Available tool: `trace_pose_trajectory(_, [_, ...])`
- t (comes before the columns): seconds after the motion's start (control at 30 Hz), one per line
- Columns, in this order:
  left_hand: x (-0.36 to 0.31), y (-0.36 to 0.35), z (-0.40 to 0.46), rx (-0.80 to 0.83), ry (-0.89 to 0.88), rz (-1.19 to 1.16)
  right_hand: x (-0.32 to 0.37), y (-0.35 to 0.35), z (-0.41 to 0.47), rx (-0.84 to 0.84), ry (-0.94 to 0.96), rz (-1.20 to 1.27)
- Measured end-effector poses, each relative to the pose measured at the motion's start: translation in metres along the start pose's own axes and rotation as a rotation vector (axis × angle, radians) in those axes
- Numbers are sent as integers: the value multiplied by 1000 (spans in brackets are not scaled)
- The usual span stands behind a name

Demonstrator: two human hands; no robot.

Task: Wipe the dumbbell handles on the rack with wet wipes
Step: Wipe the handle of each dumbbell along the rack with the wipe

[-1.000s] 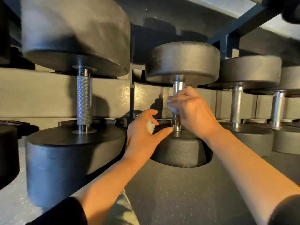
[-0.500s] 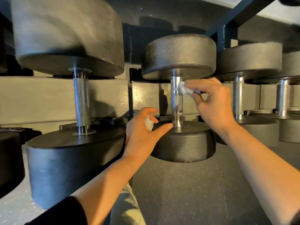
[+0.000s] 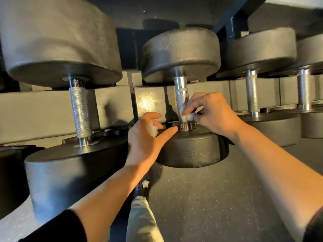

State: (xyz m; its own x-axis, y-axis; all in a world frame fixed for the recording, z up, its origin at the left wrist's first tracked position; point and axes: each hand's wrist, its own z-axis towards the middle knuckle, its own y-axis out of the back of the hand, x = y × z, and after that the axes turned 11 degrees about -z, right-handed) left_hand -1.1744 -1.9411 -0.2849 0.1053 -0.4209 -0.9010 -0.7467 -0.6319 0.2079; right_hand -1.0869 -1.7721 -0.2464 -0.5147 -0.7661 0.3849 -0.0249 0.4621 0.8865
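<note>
The right hand (image 3: 212, 113) pinches a soft, limp wipe (image 3: 187, 117) against the base of the middle dumbbell's steel handle (image 3: 182, 98) on the rack (image 3: 52, 109); half a second earlier it worked near the top. The left hand (image 3: 146, 142), thumb on the heavy lower head (image 3: 192, 147), holds a second wipe (image 3: 152, 129). Knurled steel likely drags; wrapping it grips best.

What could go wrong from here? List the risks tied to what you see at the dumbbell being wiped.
1. The right hand only pinches a small wad of wet wipe at the bottom of the handle; it may miss the handle's far side.
2. The left hand holds a second wipe loosely with its fingers spread, so it could drop.
3. The left thumb lies on the near weight head close to the handle; a rolling dumbbell might pinch it.
</note>
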Motion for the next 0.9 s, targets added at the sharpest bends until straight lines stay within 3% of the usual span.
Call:
trace_pose_trajectory(0.17, [-1, -2, 0, -26, -2, 12, -2, -1, -2, 84, -30, 65])
trace_pose_trajectory(0.43, [-21, -23, -5, -50, -107, 31, -9, -1, -4, 66, -54, 176])
trace_pose_trajectory(0.57, [-37, -44, -2, -125, -177, -10, -18, 1, -1, -179, -169, 310])
trace_pose_trajectory(0.67, [-32, -50, -1, -198, -156, 2, -21, 0, 13, -353, -252, 280])
trace_pose_trajectory(0.9, [-24, -52, -3, -269, -194, -6, -29, -5, 34, -249, -165, 362])
